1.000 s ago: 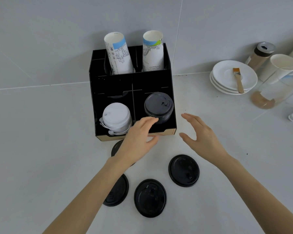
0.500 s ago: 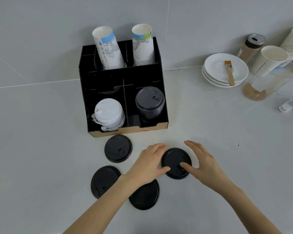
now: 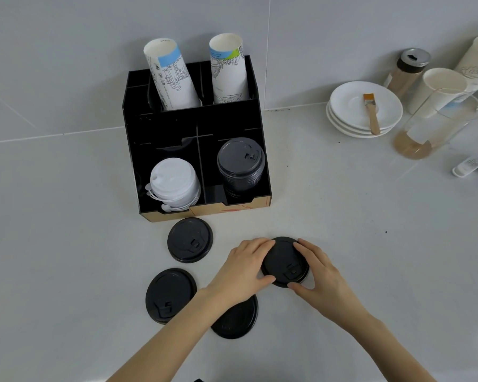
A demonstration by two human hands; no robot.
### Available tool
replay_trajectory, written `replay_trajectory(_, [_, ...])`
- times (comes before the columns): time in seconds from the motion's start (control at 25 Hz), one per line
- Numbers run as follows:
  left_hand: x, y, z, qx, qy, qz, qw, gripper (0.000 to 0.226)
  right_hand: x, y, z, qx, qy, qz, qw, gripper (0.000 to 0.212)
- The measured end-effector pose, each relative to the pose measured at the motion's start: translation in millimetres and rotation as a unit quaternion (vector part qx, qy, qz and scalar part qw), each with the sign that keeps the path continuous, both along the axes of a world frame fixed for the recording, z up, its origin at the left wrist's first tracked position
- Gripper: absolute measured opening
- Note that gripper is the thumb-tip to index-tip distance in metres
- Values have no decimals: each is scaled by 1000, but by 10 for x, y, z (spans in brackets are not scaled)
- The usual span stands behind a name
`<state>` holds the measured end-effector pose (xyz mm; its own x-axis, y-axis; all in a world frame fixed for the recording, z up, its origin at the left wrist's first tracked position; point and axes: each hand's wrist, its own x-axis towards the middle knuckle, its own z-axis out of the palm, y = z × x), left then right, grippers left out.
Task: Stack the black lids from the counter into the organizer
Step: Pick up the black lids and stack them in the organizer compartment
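A black organizer (image 3: pixel 232 117) stands against the wall. Its front right compartment holds a stack of black lids (image 3: pixel 240 164), its front left a stack of white lids (image 3: pixel 175 186). On the counter in front, my left hand (image 3: pixel 243 268) and my right hand (image 3: pixel 319 271) grip one black lid (image 3: pixel 283 257) from either side. Three more black lids lie flat: one (image 3: pixel 189 239) near the organizer's front, one (image 3: pixel 170 295) to the lower left, and one (image 3: pixel 236 319) partly hidden under my left forearm.
Two stacks of paper cups (image 3: pixel 226 70) stand in the organizer's rear slots. At the right are stacked white saucers (image 3: pixel 351 111) with a brush (image 3: pixel 371 114), a glass pitcher (image 3: pixel 431 125), a shaker jar (image 3: pixel 406 70) and paper cups (image 3: pixel 436 92).
Both hands came back from the organizer down to the counter and closed around the right-hand black lid. The view shifted slightly.
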<state>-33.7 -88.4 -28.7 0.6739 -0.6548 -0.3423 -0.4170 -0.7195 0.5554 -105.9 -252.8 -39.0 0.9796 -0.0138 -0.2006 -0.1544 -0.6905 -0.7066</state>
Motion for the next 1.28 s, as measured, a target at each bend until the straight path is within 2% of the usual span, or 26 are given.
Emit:
replay_trajectory(0.4, [-20, 173, 114, -80, -53, 69, 993, 57, 144, 95, 184, 43, -60, -8, 997, 56])
replay_trajectory(0.64, [91, 236, 297, -163, -127, 151, 967, 55, 374, 147, 393, 38, -124, -29, 991, 49])
replay_trajectory(0.84, [229, 210, 413, -212, -181, 217, 936, 63, 621, 190, 607, 51, -169, -26, 984, 46])
replay_trajectory(1.04, [479, 183, 549, -232, -209, 242, 919, 60, 960, 216, 831, 29, -202, -5, 979, 46])
replay_trajectory(1.28, [800, 153, 593, -210, -219, 268, 914, 55, 1331, 246, 881, 20, -174, -2, 985, 48])
